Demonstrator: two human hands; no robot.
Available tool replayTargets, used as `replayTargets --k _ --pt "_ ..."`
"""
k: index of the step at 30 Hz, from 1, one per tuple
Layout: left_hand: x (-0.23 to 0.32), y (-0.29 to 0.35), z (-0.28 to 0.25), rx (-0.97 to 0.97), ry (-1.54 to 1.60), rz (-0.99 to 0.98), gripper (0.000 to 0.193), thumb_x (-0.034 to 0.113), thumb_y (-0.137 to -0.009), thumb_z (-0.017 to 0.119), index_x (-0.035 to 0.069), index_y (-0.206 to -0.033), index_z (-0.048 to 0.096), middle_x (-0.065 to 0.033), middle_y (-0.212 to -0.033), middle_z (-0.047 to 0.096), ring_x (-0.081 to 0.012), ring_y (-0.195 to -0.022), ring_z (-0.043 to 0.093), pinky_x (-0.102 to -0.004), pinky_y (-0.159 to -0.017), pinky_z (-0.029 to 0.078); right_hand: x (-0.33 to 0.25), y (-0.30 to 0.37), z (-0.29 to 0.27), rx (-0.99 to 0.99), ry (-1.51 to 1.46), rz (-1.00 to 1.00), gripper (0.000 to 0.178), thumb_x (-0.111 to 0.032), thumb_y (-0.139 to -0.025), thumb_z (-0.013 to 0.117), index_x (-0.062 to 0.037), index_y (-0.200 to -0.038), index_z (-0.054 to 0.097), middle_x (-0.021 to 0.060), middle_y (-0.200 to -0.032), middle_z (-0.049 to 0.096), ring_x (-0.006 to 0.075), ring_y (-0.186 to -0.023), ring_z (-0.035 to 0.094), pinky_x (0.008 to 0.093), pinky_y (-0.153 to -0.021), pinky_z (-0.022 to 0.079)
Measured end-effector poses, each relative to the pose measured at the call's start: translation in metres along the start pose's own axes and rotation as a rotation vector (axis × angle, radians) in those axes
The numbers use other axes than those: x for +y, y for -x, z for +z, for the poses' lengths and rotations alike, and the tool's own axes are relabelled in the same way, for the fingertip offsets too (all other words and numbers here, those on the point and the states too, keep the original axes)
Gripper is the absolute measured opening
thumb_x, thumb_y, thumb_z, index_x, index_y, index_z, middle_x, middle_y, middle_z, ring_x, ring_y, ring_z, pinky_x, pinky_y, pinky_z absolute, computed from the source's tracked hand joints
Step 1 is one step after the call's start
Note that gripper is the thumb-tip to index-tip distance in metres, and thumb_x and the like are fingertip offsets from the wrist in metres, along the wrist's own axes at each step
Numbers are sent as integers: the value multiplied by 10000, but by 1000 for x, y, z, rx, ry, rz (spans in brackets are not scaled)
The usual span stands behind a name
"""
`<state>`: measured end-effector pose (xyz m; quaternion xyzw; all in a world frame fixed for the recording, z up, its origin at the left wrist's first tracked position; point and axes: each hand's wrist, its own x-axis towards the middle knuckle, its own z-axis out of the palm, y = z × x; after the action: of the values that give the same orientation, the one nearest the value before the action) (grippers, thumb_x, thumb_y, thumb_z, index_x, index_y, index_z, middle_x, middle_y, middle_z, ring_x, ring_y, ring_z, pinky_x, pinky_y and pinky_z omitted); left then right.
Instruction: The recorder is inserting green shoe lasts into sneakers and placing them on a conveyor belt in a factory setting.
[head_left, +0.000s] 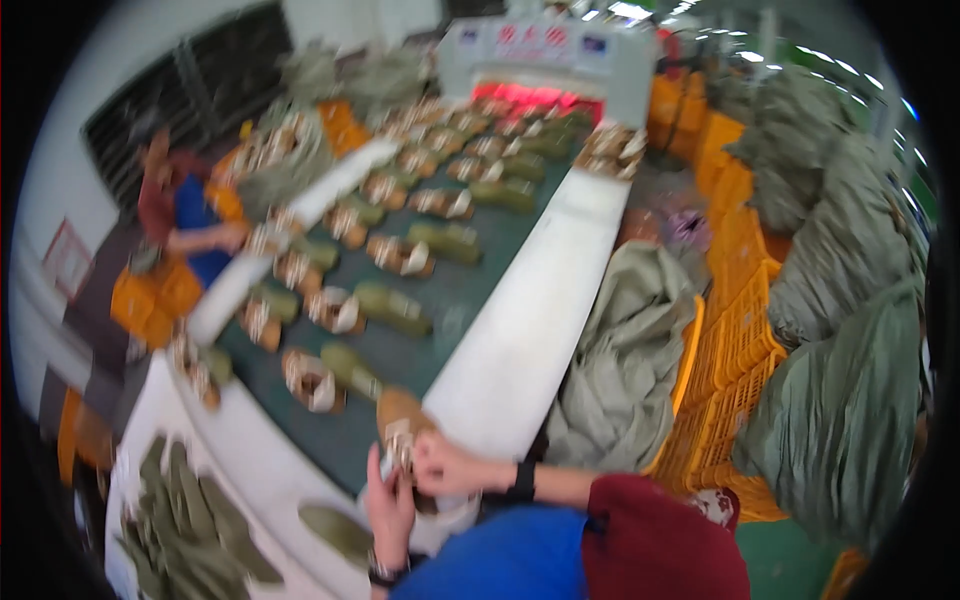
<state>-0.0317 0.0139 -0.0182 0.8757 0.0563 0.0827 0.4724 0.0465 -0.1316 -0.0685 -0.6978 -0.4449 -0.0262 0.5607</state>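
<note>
A tan sandal [400,410] with pale straps is between my hands at the near end of the green conveyor belt [455,325], its toe pointing away from me. My left hand [390,508] grips its near part from the left, thumb raised. From the right, my right hand [445,466] has its fingers closed at the straps; motion blur hides exactly what they pinch. Just beyond lie another sandal [312,380] and an olive-green sole-shaped piece [350,370]. A similar green piece [335,530] rests on the white surface left of my left hand.
Rows of sandals and green pieces run up the belt to a machine [545,50] with a red-lit opening. More green pieces [195,520] are heaped at left. A co-worker [185,205] stands at the left edge. Orange crates [725,370] and grey-green sheeting [845,420] line the right.
</note>
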Motion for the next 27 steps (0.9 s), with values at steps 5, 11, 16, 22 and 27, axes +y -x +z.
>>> replayTargets --k 5,11,16,22,27 --pt "-6 -3 3 -18 173 -56 668 -8 -840 582 82 -1417 259 -115 -937 679 -101 -841 625 -239 -715 495 -10 2 -40 -234 -287 248 187 -146 -771 675 -65 -673 538 58 -957 420 191 -916 422 295 -829 356" --pt "-14 6 1 55 28 39 544 35 -806 615 94 -1309 415 -164 -863 673 -249 -744 675 -316 -643 516 -18 -2 -38 -230 -282 303 128 -123 -785 663 -59 -879 604 67 -1021 459 196 -978 464 302 -862 385" --pt "-2 13 -5 97 -78 84 462 2 -809 601 31 -1247 454 -167 -883 665 -240 -785 676 -308 -699 534 -31 6 -41 -118 -104 399 598 -150 -733 717 -118 -1277 471 95 -1072 502 208 -951 533 314 -832 455" --pt "-6 20 -9 178 -57 88 430 36 -806 622 30 -1206 463 -169 -890 667 -263 -804 677 -319 -708 544 -35 2 -33 -189 -13 547 528 -133 -750 667 -109 -1243 480 112 -1014 569 229 -910 582 320 -754 488" --pt "-45 41 -43 275 -424 121 505 157 -796 668 25 -1236 458 -207 -1066 599 -365 -988 577 -399 -857 465 3 12 -29 -69 400 457 386 -32 -730 555 -103 -1108 528 154 -1015 599 316 -918 589 393 -768 485"
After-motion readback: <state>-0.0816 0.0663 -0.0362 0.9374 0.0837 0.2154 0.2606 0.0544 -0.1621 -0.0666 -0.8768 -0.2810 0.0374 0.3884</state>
